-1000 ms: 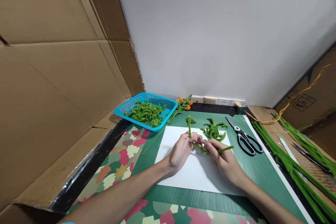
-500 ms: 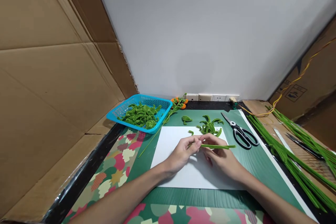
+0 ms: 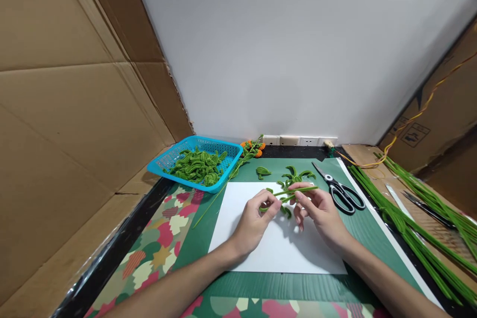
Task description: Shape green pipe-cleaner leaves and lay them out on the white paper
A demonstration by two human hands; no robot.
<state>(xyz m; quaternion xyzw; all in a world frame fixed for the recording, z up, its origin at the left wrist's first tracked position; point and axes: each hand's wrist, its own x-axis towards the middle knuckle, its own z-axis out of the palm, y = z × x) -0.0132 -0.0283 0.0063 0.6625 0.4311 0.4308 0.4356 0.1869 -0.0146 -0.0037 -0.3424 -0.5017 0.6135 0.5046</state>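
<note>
Above a white sheet of paper (image 3: 257,253), my left hand (image 3: 255,218) pinches one end of some fuzzy green pipe cleaners (image 3: 286,193). My right hand (image 3: 318,211) grips the same stems farther right, thumb against fingers, and two strands show between the hands. Small curled green pieces (image 3: 292,175) lie in a pile just behind, partly hidden by my right hand. A leaf-shaped green piece (image 3: 263,172) rests on the green mat farther back. Scissors (image 3: 341,191) with black handles lie to the right of my right hand.
A blue basket (image 3: 152,168) holding green pipe-cleaner leaves stands at the back left. Beside it lies an orange-flowered stem (image 3: 250,150). Bundles of long green pipe cleaners (image 3: 410,231) and dark tweezers (image 3: 428,208) lie at right. Cardboard (image 3: 74,134) walls the left side.
My hands have moved apart, showing two strands between them where one bundle lay close. My right hand has turned and its fingers have spread somewhat. The view has shifted slightly.
</note>
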